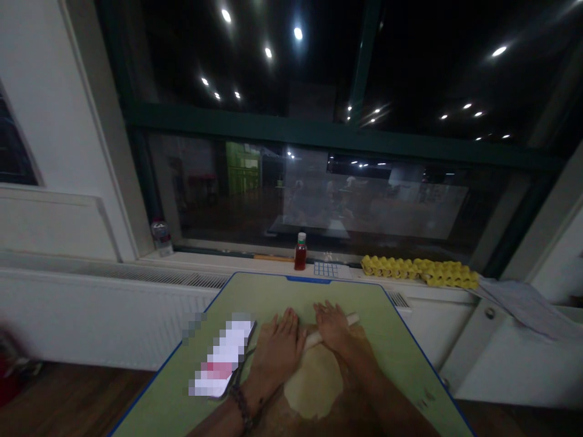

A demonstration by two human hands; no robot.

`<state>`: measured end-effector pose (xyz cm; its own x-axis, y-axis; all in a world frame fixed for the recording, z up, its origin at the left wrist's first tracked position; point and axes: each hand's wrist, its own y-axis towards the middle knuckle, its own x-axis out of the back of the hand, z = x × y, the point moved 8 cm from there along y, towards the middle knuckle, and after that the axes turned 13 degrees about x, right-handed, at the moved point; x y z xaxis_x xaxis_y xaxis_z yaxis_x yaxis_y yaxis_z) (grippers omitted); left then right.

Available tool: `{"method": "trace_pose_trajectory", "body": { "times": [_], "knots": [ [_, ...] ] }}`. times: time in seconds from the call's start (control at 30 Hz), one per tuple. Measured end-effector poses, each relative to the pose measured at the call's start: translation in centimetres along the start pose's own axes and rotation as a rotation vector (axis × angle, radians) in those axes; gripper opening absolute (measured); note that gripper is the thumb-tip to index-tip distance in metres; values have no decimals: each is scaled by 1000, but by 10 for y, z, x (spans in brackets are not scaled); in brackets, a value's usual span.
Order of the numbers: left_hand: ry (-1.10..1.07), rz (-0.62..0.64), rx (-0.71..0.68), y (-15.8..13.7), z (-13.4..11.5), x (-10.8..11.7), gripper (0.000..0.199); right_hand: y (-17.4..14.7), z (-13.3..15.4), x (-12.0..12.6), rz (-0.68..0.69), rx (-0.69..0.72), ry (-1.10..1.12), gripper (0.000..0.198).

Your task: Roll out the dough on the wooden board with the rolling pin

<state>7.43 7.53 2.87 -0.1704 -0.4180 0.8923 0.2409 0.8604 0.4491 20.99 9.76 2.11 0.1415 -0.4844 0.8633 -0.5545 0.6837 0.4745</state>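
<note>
A pale, flat, roundish sheet of dough [314, 385] lies on a brown board or mat [364, 340], its near edge uneven. Across its far side runs a light rolling pin [313, 340], tilted up to the right. My right hand [334, 328] rests over the pin with fingers stretched forward, and the pin's far end sticks out past it. My left hand [280, 349] lies flat at the pin's left end, fingers extended; whether its palm covers that end is hidden. A dark bracelet [241, 408] circles my left wrist.
The green table [401, 352] has a blue rim. Left of my left hand lies a phone [223, 358], its screen lit. Along the windowsill stand a red-liquid bottle [300, 254], a clear bottle [161, 237] and yellow egg trays [419, 271]. A radiator [113, 321] is behind the table.
</note>
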Motion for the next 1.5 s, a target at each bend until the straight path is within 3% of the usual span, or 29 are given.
{"method": "trace_pose_trajectory", "body": {
  "times": [0.1,0.2,0.37,0.47,0.57,0.73,0.83,0.97,1.07,1.17,1.23,1.33,1.4,1.5],
  "knots": [
    [-60,-93,-107,-20,-9,-8,51,-20,6,7,63,24,-24,53],
    [-67,-135,-106,-23,-11,-16,54,-31,11,12,98,45,-23,51],
    [-21,113,-3,24,-4,-22,48,5,-4,-4,347,-106,43,47],
    [-18,212,67,43,0,-19,48,25,-14,-5,414,-184,50,47],
    [-42,182,6,33,-6,-13,48,13,-7,3,371,-154,41,47],
    [-105,28,-102,-12,-15,-7,50,-35,21,26,134,15,-107,50],
    [-119,30,-115,-13,-14,-8,51,-33,20,23,153,2,-79,49],
    [-86,118,-65,20,-10,-10,48,5,-1,3,311,-105,17,47],
    [-60,180,16,36,-4,-9,46,23,-8,-1,341,-134,16,45],
    [-74,157,-43,19,-9,-7,45,7,1,1,308,-95,9,45],
    [-109,79,-123,-5,-16,-5,47,-15,11,8,201,-45,-19,46],
    [-178,-87,-115,-30,-15,-1,55,-42,23,20,25,22,-90,48],
    [-187,-91,-124,-29,-17,-3,55,-43,25,20,45,38,-97,50],
    [-145,46,-133,-3,-18,-7,52,-15,13,13,196,-43,-38,49]
  ]
}}
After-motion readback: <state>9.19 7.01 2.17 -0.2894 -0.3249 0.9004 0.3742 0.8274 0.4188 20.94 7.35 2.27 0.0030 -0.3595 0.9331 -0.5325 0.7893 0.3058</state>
